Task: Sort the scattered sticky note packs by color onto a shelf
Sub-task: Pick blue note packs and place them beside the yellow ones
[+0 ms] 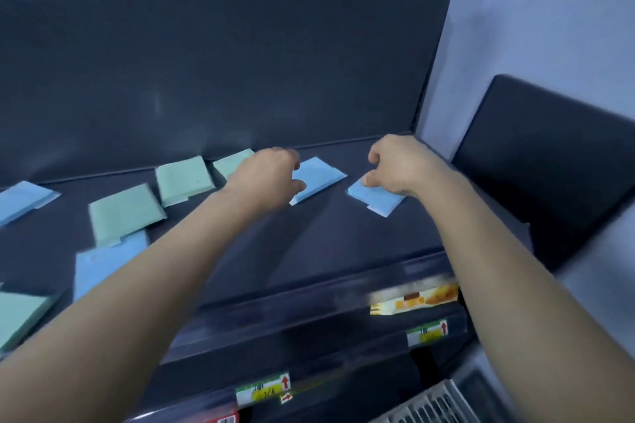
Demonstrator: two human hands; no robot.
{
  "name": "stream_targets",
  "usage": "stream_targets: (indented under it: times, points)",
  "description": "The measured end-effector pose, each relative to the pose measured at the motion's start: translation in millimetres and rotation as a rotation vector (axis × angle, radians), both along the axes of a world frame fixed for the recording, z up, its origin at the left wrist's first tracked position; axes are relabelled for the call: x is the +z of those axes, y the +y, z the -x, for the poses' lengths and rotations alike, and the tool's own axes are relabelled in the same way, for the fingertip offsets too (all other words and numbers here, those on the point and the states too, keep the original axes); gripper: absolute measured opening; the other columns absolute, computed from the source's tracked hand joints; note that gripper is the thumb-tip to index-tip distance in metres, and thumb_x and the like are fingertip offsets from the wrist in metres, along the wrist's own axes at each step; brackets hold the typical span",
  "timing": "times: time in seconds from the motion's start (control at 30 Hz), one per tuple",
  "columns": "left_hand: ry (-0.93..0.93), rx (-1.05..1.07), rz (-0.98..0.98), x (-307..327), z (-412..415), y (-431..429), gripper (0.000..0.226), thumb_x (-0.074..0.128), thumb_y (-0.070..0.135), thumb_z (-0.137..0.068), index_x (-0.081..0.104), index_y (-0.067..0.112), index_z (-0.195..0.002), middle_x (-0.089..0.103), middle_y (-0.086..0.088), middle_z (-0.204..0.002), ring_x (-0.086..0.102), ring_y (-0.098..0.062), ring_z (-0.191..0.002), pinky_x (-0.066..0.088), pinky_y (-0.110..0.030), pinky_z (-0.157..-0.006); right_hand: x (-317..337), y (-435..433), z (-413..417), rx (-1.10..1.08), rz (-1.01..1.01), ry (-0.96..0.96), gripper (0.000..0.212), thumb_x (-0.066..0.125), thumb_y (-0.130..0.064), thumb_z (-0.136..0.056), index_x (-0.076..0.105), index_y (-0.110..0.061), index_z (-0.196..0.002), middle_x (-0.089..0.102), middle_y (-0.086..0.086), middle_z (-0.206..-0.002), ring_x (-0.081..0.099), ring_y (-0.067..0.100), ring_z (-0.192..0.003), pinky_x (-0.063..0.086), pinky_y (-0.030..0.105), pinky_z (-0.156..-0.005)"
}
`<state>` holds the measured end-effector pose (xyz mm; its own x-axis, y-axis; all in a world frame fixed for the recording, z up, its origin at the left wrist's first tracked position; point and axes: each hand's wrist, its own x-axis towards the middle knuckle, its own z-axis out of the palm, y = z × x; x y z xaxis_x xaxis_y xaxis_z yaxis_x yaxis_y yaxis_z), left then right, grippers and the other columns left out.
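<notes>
Blue and green sticky note packs lie scattered flat on a dark shelf (343, 244). My left hand (266, 175) reaches over the shelf's middle, its curled fingers at the left edge of a blue pack (321, 177); part of a green pack (230, 161) hides behind it. My right hand (398, 165) rests on another blue pack (376, 197) at the right, thumb and fingers touching its top edge. More green packs (184, 178) (123, 213) and blue packs (24, 199) (103, 261) lie to the left.
A tall dark back panel (220, 72) closes the shelf behind. A second dark panel (549, 161) stands at the right. Below are lower shelf edges with price labels (263, 388) and a white basket (429, 405). A green pack (17, 316) sits at the near left.
</notes>
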<state>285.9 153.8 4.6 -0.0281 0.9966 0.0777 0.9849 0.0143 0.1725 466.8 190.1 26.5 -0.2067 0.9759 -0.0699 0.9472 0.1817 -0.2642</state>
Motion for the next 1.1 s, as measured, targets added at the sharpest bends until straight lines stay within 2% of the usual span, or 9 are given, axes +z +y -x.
stream_targets:
  times: [0.17,0.3,0.4,0.5,0.57,0.67,0.77,0.97,1.1]
  points:
    - [0.03,0.081,0.255,-17.2,13.1,40.1,0.049,0.06,0.048,-0.085,0.053,0.009,-0.113,0.059,-0.008,-0.111,0.055,-0.026,-0.099,0.045,-0.035,-0.079,-21.5,35.9,5.1,0.033,0.247,-0.198,0.049,0.072,-0.044,-0.078,0.056,-0.011,-0.111,0.058,0.004,-0.109,0.058,0.023,-0.096,0.044,0.03,-0.069]
    - [-0.026,0.07,0.345,-19.6,18.5,53.3,0.048,0.064,0.051,-0.08,0.049,0.013,-0.103,0.055,-0.004,-0.104,0.051,-0.022,-0.092,0.04,-0.029,-0.072,-28.0,45.1,12.1,0.019,0.283,-0.237,0.04,0.073,-0.036,-0.081,0.05,-0.01,-0.102,0.052,0.003,-0.094,0.056,0.023,-0.089,0.044,0.03,-0.071]
    - [-0.034,0.055,0.358,-17.2,19.2,57.9,0.053,0.068,0.053,-0.075,0.047,0.012,-0.103,0.048,-0.006,-0.113,0.045,-0.024,-0.102,0.039,-0.03,-0.077,-28.8,46.2,15.5,-0.015,0.284,-0.233,0.038,0.074,-0.034,-0.081,0.047,-0.011,-0.095,0.048,0.002,-0.087,0.053,0.023,-0.084,0.044,0.031,-0.071]
    - [-0.073,0.034,0.286,-15.9,21.1,58.9,0.058,0.073,0.046,-0.074,0.045,0.008,-0.109,0.035,-0.008,-0.116,0.042,-0.024,-0.103,0.04,-0.03,-0.078,-28.1,41.2,18.5,-0.047,0.264,-0.214,0.045,0.076,-0.035,-0.078,0.048,-0.012,-0.105,0.044,0.009,-0.113,0.053,0.025,-0.09,0.047,0.034,-0.075]
    - [-0.21,0.001,0.169,-15.5,25.6,59.3,0.04,0.071,0.03,-0.08,0.045,0.008,-0.101,0.044,-0.01,-0.113,0.047,-0.022,-0.089,0.039,-0.028,-0.069,-27.5,33.4,21.5,-0.086,0.231,-0.209,0.057,0.077,-0.033,-0.078,0.048,-0.01,-0.121,0.038,0.011,-0.128,0.055,0.029,-0.1,0.049,0.036,-0.081]
    - [-0.357,-0.062,0.073,-11.1,35.9,51.3,0.02,0.064,0.018,-0.084,0.049,0.008,-0.093,0.057,-0.011,-0.1,0.057,-0.027,-0.083,0.047,-0.034,-0.065,-25.8,18.5,26.1,-0.112,0.156,-0.181,0.046,0.074,-0.03,-0.08,0.048,-0.014,-0.115,0.043,0.009,-0.128,0.051,0.03,-0.112,0.038,0.04,-0.096]
    - [-0.419,-0.122,0.006,-0.9,49.0,33.1,0.018,0.064,0.018,-0.084,0.049,0.009,-0.088,0.056,-0.007,-0.089,0.059,-0.028,-0.079,0.047,-0.033,-0.063,-15.6,-2.3,29.0,-0.182,0.089,-0.111,0.035,0.072,-0.028,-0.082,0.048,-0.013,-0.102,0.055,0.006,-0.117,0.053,0.028,-0.108,0.031,0.043,-0.101]
    - [-0.496,-0.299,-0.092,19.2,57.1,-18.1,0.019,0.065,0.018,-0.083,0.049,0.009,-0.085,0.054,-0.002,-0.079,0.055,-0.025,-0.073,0.048,-0.036,-0.062,2.3,-70.7,28.2,-0.339,-0.109,0.074,0.035,0.069,-0.025,-0.086,0.058,-0.007,-0.114,0.061,0.012,-0.113,0.06,0.031,-0.099,0.05,0.038,-0.088]
    - [-0.512,-0.468,-0.107,14.4,33.6,-55.6,0.015,0.061,0.017,-0.085,0.047,0.011,-0.086,0.048,0.003,-0.075,0.045,-0.018,-0.067,0.033,-0.03,-0.052,0.3,-127.0,10.2,-0.497,-0.26,0.097,0.006,0.057,-0.01,-0.089,0.054,-0.008,-0.093,0.061,0.015,-0.103,0.058,0.034,-0.092,0.041,0.032,-0.069]
